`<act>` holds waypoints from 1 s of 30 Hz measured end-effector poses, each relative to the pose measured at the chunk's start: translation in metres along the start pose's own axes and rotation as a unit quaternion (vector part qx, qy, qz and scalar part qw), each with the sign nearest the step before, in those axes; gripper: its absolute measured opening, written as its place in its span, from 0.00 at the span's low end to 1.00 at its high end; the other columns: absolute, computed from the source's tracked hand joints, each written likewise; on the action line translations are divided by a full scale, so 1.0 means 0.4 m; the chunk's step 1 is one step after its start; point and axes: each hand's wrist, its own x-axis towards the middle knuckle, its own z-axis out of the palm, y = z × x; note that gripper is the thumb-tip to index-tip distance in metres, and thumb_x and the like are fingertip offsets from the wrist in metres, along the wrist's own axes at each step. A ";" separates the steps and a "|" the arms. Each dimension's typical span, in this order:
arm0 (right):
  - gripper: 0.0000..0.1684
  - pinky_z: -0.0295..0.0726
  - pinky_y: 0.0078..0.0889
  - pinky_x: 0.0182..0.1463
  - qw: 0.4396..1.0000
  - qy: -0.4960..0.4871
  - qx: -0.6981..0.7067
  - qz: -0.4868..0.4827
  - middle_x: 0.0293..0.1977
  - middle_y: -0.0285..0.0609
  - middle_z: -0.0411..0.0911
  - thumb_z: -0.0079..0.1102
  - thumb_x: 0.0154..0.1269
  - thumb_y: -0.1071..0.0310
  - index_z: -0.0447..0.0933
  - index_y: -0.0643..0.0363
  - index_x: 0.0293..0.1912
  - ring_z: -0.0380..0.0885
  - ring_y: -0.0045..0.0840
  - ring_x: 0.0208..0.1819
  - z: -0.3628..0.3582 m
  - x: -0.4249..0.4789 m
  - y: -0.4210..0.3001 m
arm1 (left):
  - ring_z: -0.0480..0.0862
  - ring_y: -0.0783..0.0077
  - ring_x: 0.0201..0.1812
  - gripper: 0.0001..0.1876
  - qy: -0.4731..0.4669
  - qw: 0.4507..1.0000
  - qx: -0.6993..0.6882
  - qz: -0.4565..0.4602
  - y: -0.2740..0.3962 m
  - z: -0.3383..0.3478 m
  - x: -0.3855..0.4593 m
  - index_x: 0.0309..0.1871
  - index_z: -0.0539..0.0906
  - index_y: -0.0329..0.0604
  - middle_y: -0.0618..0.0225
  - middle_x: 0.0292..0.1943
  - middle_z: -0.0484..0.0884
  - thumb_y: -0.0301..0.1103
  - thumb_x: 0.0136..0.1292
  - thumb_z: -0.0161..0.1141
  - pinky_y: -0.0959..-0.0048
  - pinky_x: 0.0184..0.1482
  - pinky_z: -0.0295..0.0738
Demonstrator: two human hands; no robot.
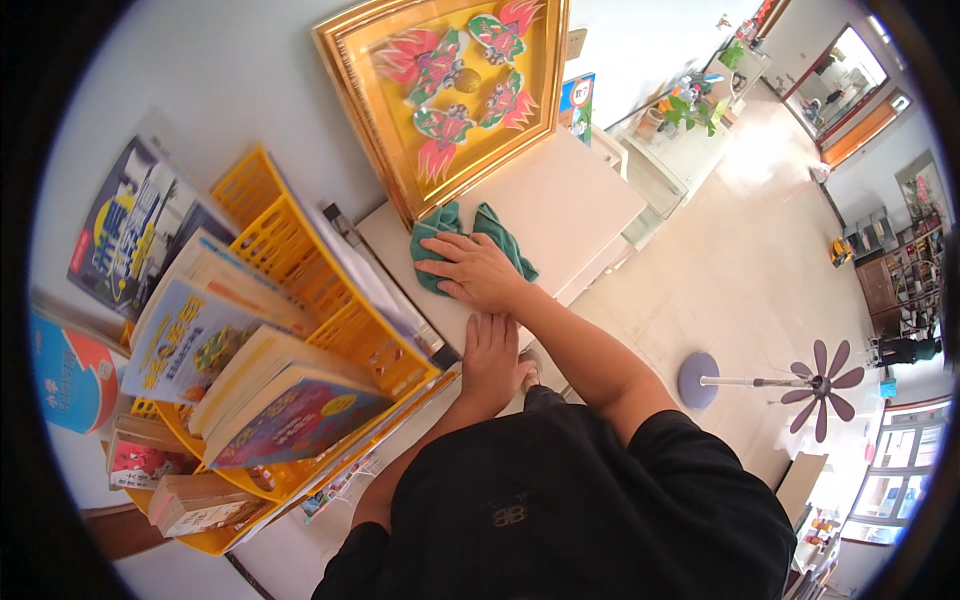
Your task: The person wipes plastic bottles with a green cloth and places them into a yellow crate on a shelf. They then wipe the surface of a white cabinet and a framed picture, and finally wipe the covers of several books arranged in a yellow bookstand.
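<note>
My right hand (480, 274) lies flat, fingers spread, on a crumpled green cloth (436, 251) on top of a pale cabinet (555, 202). The cloth touches the lower frame of a gold-framed picture (457, 97) that leans against the wall. My left hand (489, 360) rests palm down at the cabinet's near edge, just below the right one, its fingers straight and close together. No object shows in it.
Left of my hands stands a yellow plastic book rack (322, 300) filled with books (300, 412). Beyond the cabinet are a glass-topped table (652, 180) and potted plants (690, 112). A standing fan (821, 386) with a round base is on the floor at right.
</note>
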 end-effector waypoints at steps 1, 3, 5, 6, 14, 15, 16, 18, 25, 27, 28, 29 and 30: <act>0.27 0.67 0.49 0.64 1.000 0.003 0.003 -0.001 0.74 0.31 0.67 0.62 0.67 0.54 0.76 0.37 0.66 0.65 0.31 0.74 -0.005 -0.003 0.017 | 0.67 0.40 0.72 0.47 -0.008 1.000 0.003 -0.009 0.005 -0.006 0.001 0.71 0.68 0.32 0.43 0.66 0.70 0.50 0.51 0.76 0.44 0.76 0.55; 0.27 0.64 0.50 0.67 1.000 0.003 0.016 -0.003 0.73 0.31 0.69 0.63 0.67 0.55 0.77 0.37 0.66 0.64 0.31 0.75 -0.035 -0.011 0.076 | 0.72 0.43 0.67 0.37 0.029 1.000 0.000 -0.012 0.005 -0.010 0.029 0.61 0.76 0.36 0.46 0.62 0.74 0.50 0.52 0.75 0.46 0.70 0.62; 0.28 0.63 0.50 0.68 1.000 0.008 0.020 0.000 0.73 0.32 0.69 0.63 0.67 0.55 0.77 0.37 0.66 0.63 0.31 0.75 -0.069 -0.032 0.148 | 0.74 0.44 0.63 0.32 0.015 0.999 -0.032 -0.036 0.012 -0.018 0.070 0.55 0.79 0.38 0.48 0.59 0.76 0.49 0.53 0.74 0.47 0.65 0.65; 0.29 0.62 0.50 0.70 1.000 0.005 0.018 0.012 0.73 0.32 0.69 0.63 0.67 0.55 0.76 0.38 0.67 0.63 0.31 0.76 -0.087 -0.048 0.196 | 0.75 0.47 0.59 0.26 -0.004 0.997 -0.056 -0.048 0.011 -0.023 0.101 0.50 0.80 0.39 0.50 0.56 0.78 0.48 0.55 0.72 0.49 0.58 0.67; 0.30 0.60 0.51 0.70 0.989 0.038 -0.054 0.134 0.74 0.35 0.67 0.61 0.69 0.52 0.73 0.38 0.70 0.61 0.34 0.76 -0.229 -0.193 0.606 | 0.59 0.41 0.77 0.40 -0.003 0.990 0.032 -0.141 0.021 0.034 0.210 0.72 0.68 0.34 0.42 0.74 0.63 0.47 0.62 0.68 0.41 0.76 0.50; 0.31 0.60 0.51 0.70 0.983 0.049 -0.079 0.157 0.74 0.35 0.67 0.60 0.69 0.51 0.72 0.37 0.70 0.61 0.34 0.77 -0.243 -0.204 0.645 | 0.55 0.39 0.80 0.42 -0.021 0.987 0.040 -0.153 0.021 0.042 0.212 0.75 0.65 0.34 0.42 0.76 0.60 0.48 0.63 0.67 0.40 0.79 0.46; 0.30 0.60 0.52 0.71 0.976 0.041 -0.085 0.198 0.75 0.36 0.65 0.59 0.70 0.51 0.72 0.38 0.70 0.60 0.36 0.77 -0.254 -0.207 0.669 | 0.54 0.39 0.80 0.42 -0.026 0.987 0.043 -0.154 0.026 0.043 0.214 0.75 0.65 0.34 0.41 0.77 0.59 0.47 0.63 0.67 0.40 0.79 0.46; 0.29 0.60 0.54 0.73 0.957 0.063 -0.053 0.277 0.75 0.37 0.64 0.58 0.70 0.52 0.72 0.38 0.70 0.59 0.37 0.77 -0.247 -0.202 0.690 | 0.53 0.38 0.80 0.42 -0.035 0.985 0.057 -0.160 0.034 0.036 0.216 0.76 0.64 0.34 0.41 0.78 0.58 0.47 0.64 0.66 0.40 0.79 0.46; 0.26 0.56 0.52 0.77 0.960 0.099 -0.055 0.254 0.75 0.43 0.64 0.61 0.67 0.62 0.77 0.44 0.65 0.59 0.41 0.78 -0.231 -0.239 0.629 | 0.55 0.39 0.79 0.40 -0.035 0.986 0.067 -0.148 0.033 0.042 0.220 0.76 0.63 0.33 0.40 0.77 0.59 0.44 0.66 0.63 0.41 0.78 0.45; 0.26 0.56 0.50 0.77 0.967 0.077 -0.044 0.239 0.75 0.43 0.64 0.61 0.66 0.63 0.77 0.44 0.64 0.59 0.41 0.78 -0.231 -0.254 0.568 | 0.54 0.38 0.80 0.41 -0.033 0.987 0.059 -0.148 0.042 0.040 0.221 0.76 0.62 0.32 0.39 0.77 0.58 0.46 0.67 0.63 0.40 0.79 0.45; 0.26 0.58 0.49 0.76 0.969 0.069 -0.040 0.232 0.76 0.43 0.63 0.62 0.65 0.63 0.78 0.45 0.64 0.58 0.41 0.78 -0.230 -0.261 0.531 | 0.54 0.37 0.80 0.41 -0.026 0.987 0.047 -0.149 0.041 0.040 0.222 0.77 0.61 0.31 0.39 0.77 0.58 0.46 0.68 0.63 0.41 0.79 0.46; 0.26 0.59 0.49 0.76 0.974 0.058 -0.025 0.217 0.76 0.43 0.63 0.62 0.65 0.63 0.78 0.46 0.63 0.58 0.41 0.78 -0.221 -0.259 0.483 | 0.54 0.37 0.79 0.41 -0.018 0.988 0.035 -0.149 0.038 0.038 0.217 0.77 0.60 0.31 0.39 0.77 0.58 0.46 0.69 0.62 0.41 0.79 0.46; 0.26 0.59 0.49 0.76 0.979 0.044 -0.013 0.199 0.75 0.43 0.63 0.63 0.64 0.63 0.78 0.46 0.63 0.58 0.41 0.78 -0.212 -0.261 0.431 | 0.54 0.36 0.79 0.41 -0.008 0.988 0.019 -0.152 0.034 0.041 0.205 0.77 0.60 0.30 0.39 0.77 0.58 0.47 0.69 0.62 0.42 0.79 0.47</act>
